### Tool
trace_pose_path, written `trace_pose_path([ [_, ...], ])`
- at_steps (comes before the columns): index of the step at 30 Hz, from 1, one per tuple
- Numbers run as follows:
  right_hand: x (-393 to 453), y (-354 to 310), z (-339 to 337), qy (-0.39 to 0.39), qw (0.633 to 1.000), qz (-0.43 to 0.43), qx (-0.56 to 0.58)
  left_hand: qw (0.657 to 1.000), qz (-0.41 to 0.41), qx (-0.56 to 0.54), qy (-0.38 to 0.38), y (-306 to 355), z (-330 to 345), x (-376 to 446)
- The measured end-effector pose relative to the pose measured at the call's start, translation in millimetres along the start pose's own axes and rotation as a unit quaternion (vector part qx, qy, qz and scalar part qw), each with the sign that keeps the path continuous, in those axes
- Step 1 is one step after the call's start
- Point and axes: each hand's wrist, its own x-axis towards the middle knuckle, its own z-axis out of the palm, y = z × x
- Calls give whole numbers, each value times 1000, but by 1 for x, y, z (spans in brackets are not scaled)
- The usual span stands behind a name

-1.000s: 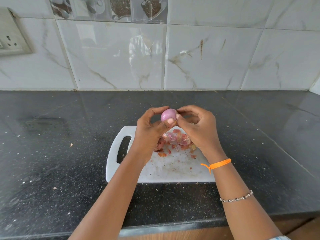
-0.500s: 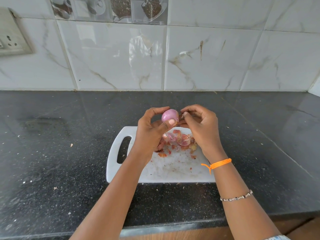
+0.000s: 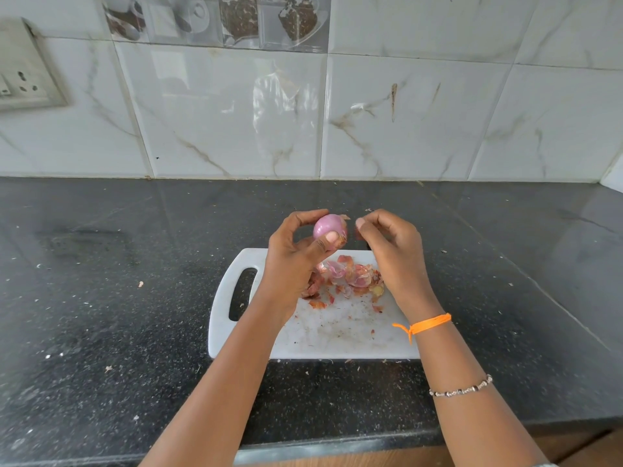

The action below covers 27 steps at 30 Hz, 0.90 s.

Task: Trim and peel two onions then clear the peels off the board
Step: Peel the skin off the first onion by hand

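Gripping onion [image 3: 328, 227], left hand [image 3: 296, 254] (over peels [image 3: 350, 276]).

My left hand [image 3: 296, 254] covers the near side of the onion [image 3: 328, 227] and part of the peel pile [image 3: 347, 278] at centre frame. I can't tell whether my right hand [image 3: 392, 247] pinches a scrap; its fingertips blur. The socket plate [image 3: 23, 75] is cut off at the left edge, the printed tile [image 3: 215, 18] at the top.
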Motion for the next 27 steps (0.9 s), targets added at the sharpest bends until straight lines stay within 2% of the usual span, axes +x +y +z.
trace_pose_path([
  [4, -1, -2, 1, -16, 999, -9, 35, 1000, 2, 13, 1, 0, -1, 0],
  [13, -2, -9, 2, -7, 999, -16, 27, 1000, -8, 7, -8, 1, 0, -1],
  [19, -1, -5, 1, -2, 1000, -25, 6, 1000, -9, 13, -9, 0, -1, -1],
  [24, -1, -1, 3, 33, 997, -60, -47, 1000, -16, 21, -12, -1, 0, -1],
  [27, 1, 0, 1, 26, 998, -43, -33, 1000, -14, 17, -12, 0, 1, -1],
])
